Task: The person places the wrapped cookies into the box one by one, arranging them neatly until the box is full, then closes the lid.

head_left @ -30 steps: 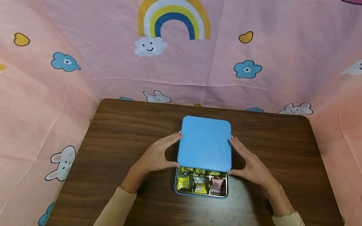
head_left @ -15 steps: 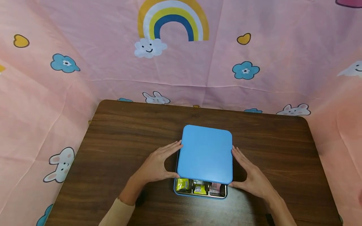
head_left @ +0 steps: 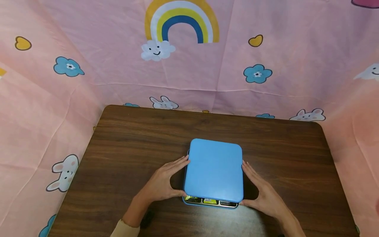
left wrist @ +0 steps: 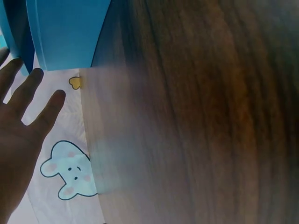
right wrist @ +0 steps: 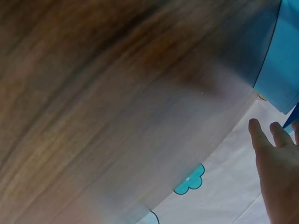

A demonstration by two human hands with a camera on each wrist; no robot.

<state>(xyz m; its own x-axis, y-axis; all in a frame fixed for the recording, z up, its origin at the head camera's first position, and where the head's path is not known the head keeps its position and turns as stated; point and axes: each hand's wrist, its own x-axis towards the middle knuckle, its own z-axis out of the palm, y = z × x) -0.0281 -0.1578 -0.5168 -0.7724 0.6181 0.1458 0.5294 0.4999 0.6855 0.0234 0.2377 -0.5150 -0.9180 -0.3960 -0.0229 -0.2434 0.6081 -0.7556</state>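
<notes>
A blue square lid (head_left: 214, 169) covers most of a shallow blue tin (head_left: 207, 206) in the head view. Along the tin's near side, a strip of compartments shows wrapped sweets (head_left: 210, 201); the lid hides the rest. My left hand (head_left: 163, 181) holds the lid's left side with straight fingers, its thumb at the near left corner. On the opposite side, my right hand (head_left: 263, 192) does the same, thumb at the near right corner. In the left wrist view the lid (left wrist: 16, 35) stands slightly apart from the tin wall (left wrist: 70, 35), fingertips against it.
The tin stands on a dark wood-grain table (head_left: 142, 131), toward its near side. Behind and beside the table hangs a pink cloth (head_left: 192, 72) printed with a rainbow, rabbits and flowers. Light reflects off the tabletop just in front of the tin.
Both hands have brought the lid toward the near side, over the tin. The strip of visible sweets has narrowed from about two rows to a thin band. The tin has stayed in place.
</notes>
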